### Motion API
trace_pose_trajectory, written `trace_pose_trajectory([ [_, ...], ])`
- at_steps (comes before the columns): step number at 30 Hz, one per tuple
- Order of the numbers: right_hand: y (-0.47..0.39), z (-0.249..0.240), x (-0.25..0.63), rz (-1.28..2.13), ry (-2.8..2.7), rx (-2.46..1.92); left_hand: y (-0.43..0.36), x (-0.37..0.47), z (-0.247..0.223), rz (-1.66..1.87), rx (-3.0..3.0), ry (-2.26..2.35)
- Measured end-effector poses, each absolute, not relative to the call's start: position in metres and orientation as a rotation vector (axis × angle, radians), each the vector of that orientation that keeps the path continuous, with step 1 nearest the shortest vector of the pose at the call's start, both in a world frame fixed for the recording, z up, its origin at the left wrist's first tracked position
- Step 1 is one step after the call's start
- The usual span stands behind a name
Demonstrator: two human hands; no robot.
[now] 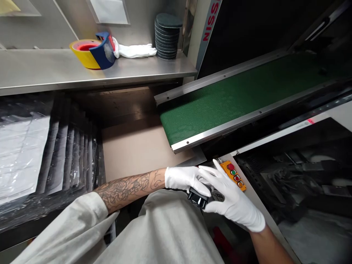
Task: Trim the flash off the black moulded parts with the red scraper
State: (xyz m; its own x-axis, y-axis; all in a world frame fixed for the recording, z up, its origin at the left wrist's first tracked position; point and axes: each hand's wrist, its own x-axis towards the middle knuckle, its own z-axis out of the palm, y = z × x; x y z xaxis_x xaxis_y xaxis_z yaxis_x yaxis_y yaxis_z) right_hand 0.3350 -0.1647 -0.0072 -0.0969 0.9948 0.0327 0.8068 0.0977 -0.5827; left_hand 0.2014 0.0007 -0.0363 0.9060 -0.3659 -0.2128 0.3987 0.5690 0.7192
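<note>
We see left hand [184,179], fingers closed on black part [197,199]; right hand [233,201], fingers loosely spread beside it, contact unclear.

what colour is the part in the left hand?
The part is black; seen in the head view.

Here's the left arm, slanting up from the lower-left corner, sleeve [90,209] bunched near the elbow, tattooed forearm [132,187] running almost level towards the centre! At its end sits the left grip [184,179], white-gloved, palm down, fingers curled under just below mid-frame. Opposite, the bare right forearm [271,245] angles up from the lower right, and there's the right grip [233,200], gloved too, back of the hand showing, fingers fanned towards the upper left, thumb apart beneath them, fingertips right up against the left's!
</note>
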Motion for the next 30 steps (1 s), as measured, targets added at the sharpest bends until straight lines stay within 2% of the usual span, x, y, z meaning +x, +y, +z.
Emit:
trace_pose_trajectory([
  [9,-0.165,-0.015,0.348,0.539,-1.732,-1.547,0.0,0.201,-0.043,-0.523,0.868,0.067],
  [14,-0.173,-0.037,0.354,0.237,-1.275,-1.73,-0.006,0.199,-0.046,-0.208,0.776,0.218],
  [19,-0.178,-0.084,0.333,0.346,-0.912,-1.699,-0.02,0.203,-0.048,0.166,0.596,0.412],
  [22,-0.169,-0.105,0.304,0.224,-0.729,-1.77,-0.034,0.21,-0.053,0.393,0.518,0.514],
  [26,-0.153,-0.112,0.282,0.092,-0.65,-1.847,-0.051,0.224,-0.061,0.639,0.515,0.58],
  [30,-0.139,-0.106,0.284,-0.066,-0.692,-1.84,-0.057,0.236,-0.065,0.712,0.572,0.589],
])
